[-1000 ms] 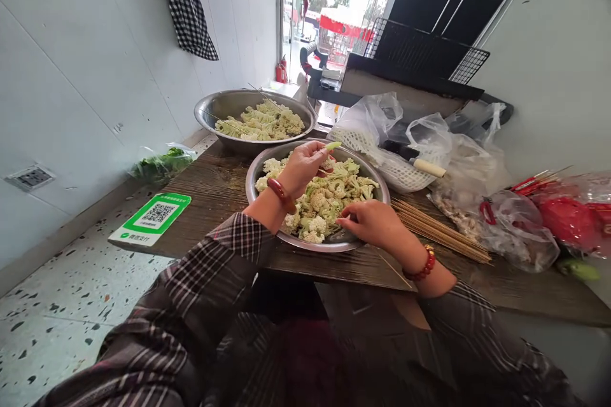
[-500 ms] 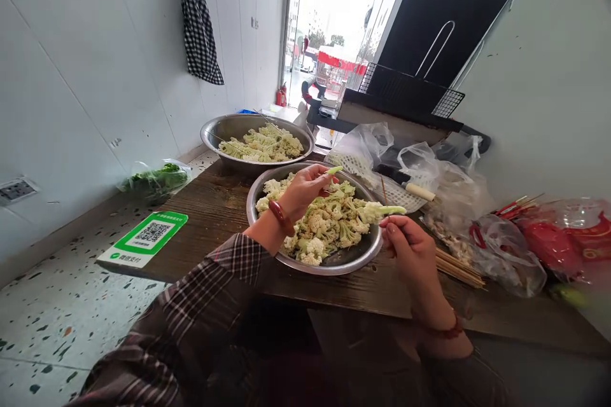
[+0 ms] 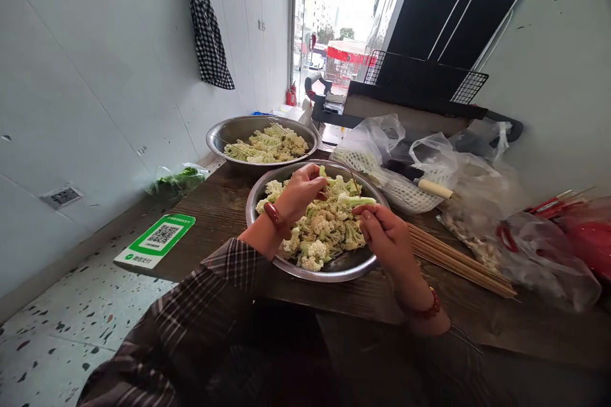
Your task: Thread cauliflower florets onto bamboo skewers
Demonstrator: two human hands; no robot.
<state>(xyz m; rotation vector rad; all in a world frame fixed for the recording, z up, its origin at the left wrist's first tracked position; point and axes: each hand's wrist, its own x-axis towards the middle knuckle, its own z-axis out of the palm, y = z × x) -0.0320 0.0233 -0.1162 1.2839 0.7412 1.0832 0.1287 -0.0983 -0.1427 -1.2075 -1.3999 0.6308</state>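
Note:
My left hand [image 3: 300,196] is closed over the near bowl, pinching a cauliflower floret whose pale green stem [image 3: 323,171] pokes up past the fingertips. At the bowl's right side, my right hand [image 3: 390,238] grips a thin wooden skewer [image 3: 355,182]. A cauliflower floret with a long stem [image 3: 359,201] sits on or against that skewer, just above the right fingers; the exact contact is hidden. Below both hands, cut cauliflower [image 3: 324,229] fills much of the metal bowl [image 3: 252,210].
Behind stands a second metal bowl [image 3: 213,133] with more cauliflower and thin sticks across it. A bundle of skewers [image 3: 458,261] lies to the right, beside plastic bags [image 3: 539,254]. A green QR-code sign [image 3: 160,238] rests at the table's left edge.
My right hand has moved left with the skewer and floret, closer to my left hand. The left hand stays over the bowl, its stem now more upright. The view has shifted slightly.

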